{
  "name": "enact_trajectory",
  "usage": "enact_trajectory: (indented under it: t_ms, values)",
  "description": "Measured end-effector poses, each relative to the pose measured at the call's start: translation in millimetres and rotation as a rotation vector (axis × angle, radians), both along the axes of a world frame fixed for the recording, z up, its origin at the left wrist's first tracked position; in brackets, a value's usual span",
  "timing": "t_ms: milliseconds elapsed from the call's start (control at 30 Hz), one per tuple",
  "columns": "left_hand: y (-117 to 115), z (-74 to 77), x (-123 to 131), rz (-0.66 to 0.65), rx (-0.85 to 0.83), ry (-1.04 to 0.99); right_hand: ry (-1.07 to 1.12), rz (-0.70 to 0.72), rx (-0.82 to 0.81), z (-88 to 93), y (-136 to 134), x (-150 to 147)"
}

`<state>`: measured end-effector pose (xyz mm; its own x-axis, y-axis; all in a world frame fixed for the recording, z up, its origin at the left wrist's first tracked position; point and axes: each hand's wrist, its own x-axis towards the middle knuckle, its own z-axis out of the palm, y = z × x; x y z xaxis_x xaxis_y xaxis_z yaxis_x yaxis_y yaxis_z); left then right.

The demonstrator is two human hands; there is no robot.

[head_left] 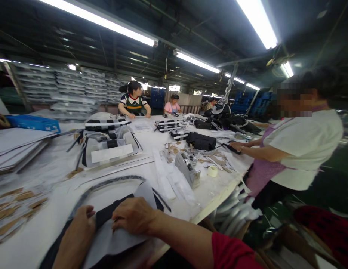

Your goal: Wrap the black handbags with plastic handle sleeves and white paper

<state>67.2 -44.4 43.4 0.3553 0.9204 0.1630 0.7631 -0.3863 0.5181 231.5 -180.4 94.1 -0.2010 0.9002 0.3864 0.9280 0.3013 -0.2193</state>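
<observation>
At the front edge of the table lies a black bag [113, 209], with a white sheet [106, 239] over part of it. A long strap [106, 183], which looks wrapped in clear film, loops out behind the bag. On the left side of the bag my left hand [80, 228] has curled fingers against the black fabric. My right hand [134, 216] reaches across from the right, its bent fingers closed on the white sheet beside the black band. The fingertips of both hands are partly hidden.
A metal tape dispenser [187, 170] and a tape roll [212, 171] stand ahead. White strips [168, 179] lie beside them. Packed bags [109, 145] sit farther back, brown paper scraps [19, 205] at left. A co-worker [291, 149] handles a black item at right.
</observation>
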Motion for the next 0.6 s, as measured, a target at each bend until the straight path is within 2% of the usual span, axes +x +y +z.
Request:
enact_trajectory:
  t_ms: [100,300,500,600]
  values:
    - [-8.0,10.0,2.9,0.001,-0.077,0.025,0.023,0.019,0.081,-7.2,2.0,-3.4]
    - [-14.1,17.0,3.2,-0.001,-0.084,0.035,-0.147,0.199,0.05,-21.2,2.2,-3.7]
    - [-13.4,10.9,1.6,-0.002,-0.085,0.036,0.002,0.302,-0.072,-19.0,-0.1,2.9]
    - [-16.3,11.9,0.9,-0.007,-0.081,0.041,0.113,0.268,-0.159,-14.2,-4.0,4.8]
